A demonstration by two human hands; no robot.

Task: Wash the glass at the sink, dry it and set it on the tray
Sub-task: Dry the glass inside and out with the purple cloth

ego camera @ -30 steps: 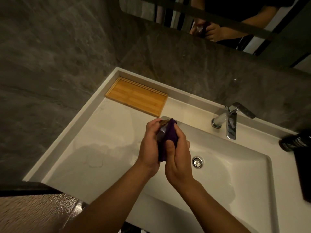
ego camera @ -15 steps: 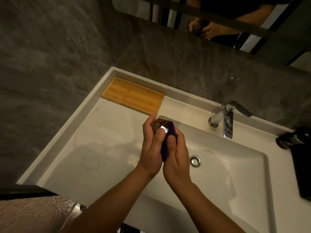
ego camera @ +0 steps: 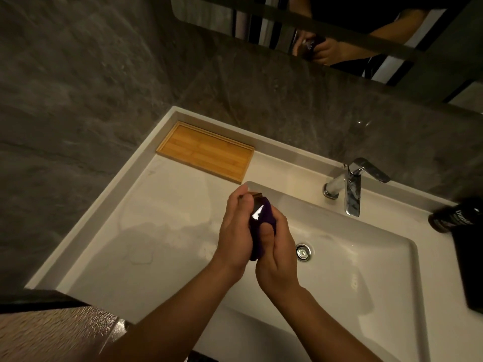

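Observation:
A small dark glass (ego camera: 255, 205) sits between my two hands above the left edge of the white sink basin (ego camera: 366, 257); only its rim and a bright glint show. My left hand (ego camera: 234, 232) wraps around the glass from the left. My right hand (ego camera: 278, 248) presses a purple cloth (ego camera: 264, 231) against the glass from the right. The bamboo tray (ego camera: 203, 152) lies bare at the back left of the counter, well beyond my hands.
A chrome faucet (ego camera: 351, 186) stands behind the basin, with the drain (ego camera: 303, 252) just right of my hands. A dark bottle (ego camera: 454, 218) and a black object (ego camera: 470, 265) sit at the right. Grey walls close in at left and back, under a mirror (ego camera: 326, 30).
My hands have stayed over the sink's left edge while the glass turned between them; the bright glint and the rim now show more, and my left fingers have shifted on it.

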